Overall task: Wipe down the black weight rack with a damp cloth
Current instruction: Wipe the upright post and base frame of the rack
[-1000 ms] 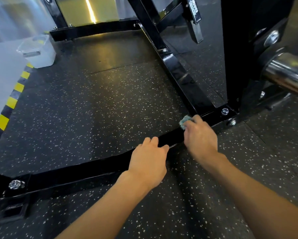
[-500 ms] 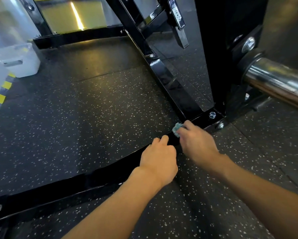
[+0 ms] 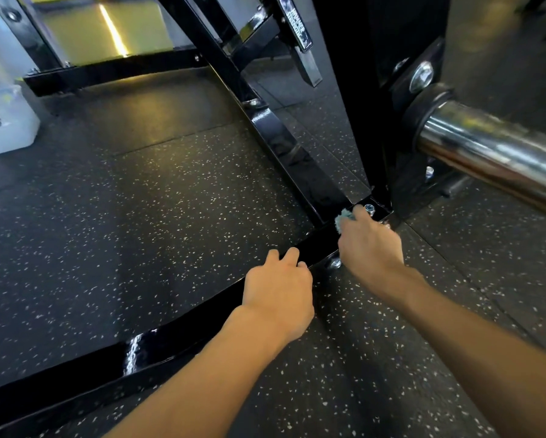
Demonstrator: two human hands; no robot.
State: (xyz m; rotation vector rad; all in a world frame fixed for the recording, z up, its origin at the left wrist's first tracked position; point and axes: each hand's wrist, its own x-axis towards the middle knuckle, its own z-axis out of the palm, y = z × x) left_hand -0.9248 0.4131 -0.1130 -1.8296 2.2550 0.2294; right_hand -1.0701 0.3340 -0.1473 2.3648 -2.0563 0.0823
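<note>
We are down low by the black rack (image 3: pixel 290 153). Its low bar (image 3: pixel 170 346) lies flat on the speckled floor (image 3: pixel 139 216) and runs from 8 o'clock up toward 2 o'clock in our view.

Our right hand (image 3: pixel 371 248) pinches a small blue-green cloth (image 3: pixel 342 218). It presses the cloth on the corner where the low bar meets a slanted bar. Only a little bit of the cloth peeks out past our fingers, at 11 o'clock from the hand. A shiny bolt (image 3: pixel 369 209) sits just beside the cloth, at 3 o'clock from it.

Our left hand (image 3: pixel 279 295) is at 8 o'clock from the right hand. Its fingers curl over the far edge of the low bar and hold on.

We think the cloth is soft, light and floppy. It bunches up easily, so it is best held in a wad under the fingertips, as we do here. The rack looks hard, heavy and glossy. It should not budge, so we can push down on it well. The shiny paint may get slippery when wet. The bolt is bumpy, so the cloth could snag there.

A fat silver bar (image 3: pixel 492 156) sticks out at 3 o'clock. A white tub (image 3: pixel 6 121) sits far off at 10 o'clock.
</note>
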